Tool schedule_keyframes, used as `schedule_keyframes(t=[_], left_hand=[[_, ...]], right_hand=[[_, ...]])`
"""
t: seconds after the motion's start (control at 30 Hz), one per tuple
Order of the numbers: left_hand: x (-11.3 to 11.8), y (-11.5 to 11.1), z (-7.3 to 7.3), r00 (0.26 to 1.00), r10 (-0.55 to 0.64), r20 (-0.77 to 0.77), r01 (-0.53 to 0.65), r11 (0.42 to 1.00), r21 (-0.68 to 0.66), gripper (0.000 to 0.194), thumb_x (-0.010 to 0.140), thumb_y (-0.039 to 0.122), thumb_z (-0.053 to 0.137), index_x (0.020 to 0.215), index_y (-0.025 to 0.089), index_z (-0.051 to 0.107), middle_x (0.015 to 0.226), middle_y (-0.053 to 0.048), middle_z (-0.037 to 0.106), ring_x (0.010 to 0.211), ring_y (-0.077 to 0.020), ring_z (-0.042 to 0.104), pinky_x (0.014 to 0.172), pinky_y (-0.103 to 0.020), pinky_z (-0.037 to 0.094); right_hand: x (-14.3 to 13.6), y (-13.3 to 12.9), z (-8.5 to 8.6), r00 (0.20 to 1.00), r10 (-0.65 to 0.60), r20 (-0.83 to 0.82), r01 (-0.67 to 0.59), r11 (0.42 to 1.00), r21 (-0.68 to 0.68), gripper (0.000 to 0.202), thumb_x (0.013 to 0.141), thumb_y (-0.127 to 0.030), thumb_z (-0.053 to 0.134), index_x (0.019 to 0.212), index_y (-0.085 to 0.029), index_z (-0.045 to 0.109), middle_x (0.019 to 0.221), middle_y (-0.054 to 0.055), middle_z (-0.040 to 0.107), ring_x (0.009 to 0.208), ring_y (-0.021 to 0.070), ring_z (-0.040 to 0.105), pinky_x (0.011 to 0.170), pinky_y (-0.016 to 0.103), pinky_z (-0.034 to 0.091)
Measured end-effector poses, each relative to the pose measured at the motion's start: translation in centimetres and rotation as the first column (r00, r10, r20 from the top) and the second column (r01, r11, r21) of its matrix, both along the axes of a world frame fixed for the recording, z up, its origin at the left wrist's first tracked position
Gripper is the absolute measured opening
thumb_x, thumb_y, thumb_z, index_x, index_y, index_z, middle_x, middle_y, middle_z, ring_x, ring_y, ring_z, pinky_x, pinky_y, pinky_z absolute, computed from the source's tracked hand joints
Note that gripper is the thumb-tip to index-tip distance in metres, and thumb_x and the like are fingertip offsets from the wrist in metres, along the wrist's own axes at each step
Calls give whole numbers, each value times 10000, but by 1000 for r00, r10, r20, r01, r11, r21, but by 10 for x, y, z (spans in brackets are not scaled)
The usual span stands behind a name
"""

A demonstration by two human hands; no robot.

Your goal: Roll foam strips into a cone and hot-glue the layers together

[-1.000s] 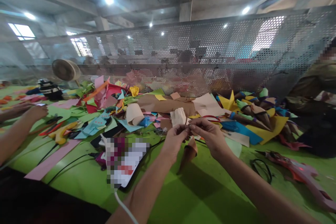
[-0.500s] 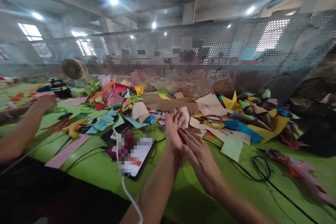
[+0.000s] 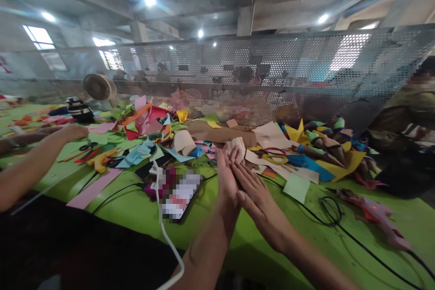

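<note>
Above the green table, my left hand (image 3: 227, 174) is palm up with its fingers stretched out and slightly curled at the tips. My right hand (image 3: 256, 195) lies flat across the left palm and fingers, its own fingers straight. The palms press together, and whether anything lies between them is hidden. Just beyond my left fingertips is a white ridged bundle (image 3: 238, 145), partly covered by the fingers. Left of my wrists lies a phone (image 3: 185, 195) with a lit screen. To the right rests a pink glue gun (image 3: 377, 215) with a small red light.
Paper scraps (image 3: 146, 122) pile up at the back left. Scissors (image 3: 273, 156) lie behind my hands, beside brown paper cones (image 3: 331, 152). A yellow glue gun (image 3: 100, 161), a white cable (image 3: 166, 235) and a fan (image 3: 98, 87) are leftward. Another person's arm (image 3: 41, 161) reaches in.
My right hand has shifted slightly along my left palm, and the hands stay pressed together. The other person's arm at left has reached farther right. The view has turned a little.
</note>
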State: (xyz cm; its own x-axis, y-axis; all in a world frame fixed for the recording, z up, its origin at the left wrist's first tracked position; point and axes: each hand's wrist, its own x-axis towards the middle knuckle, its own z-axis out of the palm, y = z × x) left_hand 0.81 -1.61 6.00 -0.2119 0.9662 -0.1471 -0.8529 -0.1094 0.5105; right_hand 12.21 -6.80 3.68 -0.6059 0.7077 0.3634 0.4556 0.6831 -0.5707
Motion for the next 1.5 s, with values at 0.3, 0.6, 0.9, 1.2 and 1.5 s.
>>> schedule_keyframes(t=[0.3,0.6,0.9,1.2,1.5], left_hand=[[-6,3,0,999,5,45,-6,1000,12,497,1012,509,247,1322,245,533,1431,-114,574,1388,-189,489,1190,-391,305],[-9,8,-3,1000,11,28,-10,1000,-16,503,1008,515,227,1326,264,526,1429,-101,575,1397,-190,478,1167,-398,335],[-11,8,-3,999,17,40,-16,999,-31,485,1011,516,240,1279,262,555,1410,-96,590,1393,-189,484,1157,-397,367],[6,-7,-12,937,-100,335,108,994,-5,563,979,593,337,1280,168,553,1332,-174,628,1251,-259,618,1020,-370,540],[15,-8,-7,969,-104,226,102,995,24,532,983,584,343,1207,166,585,1289,-169,655,1239,-235,625,1020,-352,527]], right_hand=[[1,-8,7,998,3,64,-3,1000,-14,631,1029,-527,352,1599,-314,186,1655,-6,213,1531,255,163,1243,560,99],[2,-16,7,998,-9,61,9,1000,10,642,1020,-500,413,1596,-314,202,1647,4,232,1526,258,178,1241,538,163],[3,-20,8,1000,5,21,-5,1000,-12,639,1007,-480,460,1586,-331,237,1640,-1,256,1524,265,193,1238,561,145],[1,12,14,937,-23,-350,-42,983,-178,359,1010,-374,491,1327,-311,647,1438,23,587,1379,236,481,1183,460,327],[4,34,7,925,-127,-359,106,991,-77,108,795,-231,727,880,-275,778,1226,53,717,1207,271,609,1042,433,432]])
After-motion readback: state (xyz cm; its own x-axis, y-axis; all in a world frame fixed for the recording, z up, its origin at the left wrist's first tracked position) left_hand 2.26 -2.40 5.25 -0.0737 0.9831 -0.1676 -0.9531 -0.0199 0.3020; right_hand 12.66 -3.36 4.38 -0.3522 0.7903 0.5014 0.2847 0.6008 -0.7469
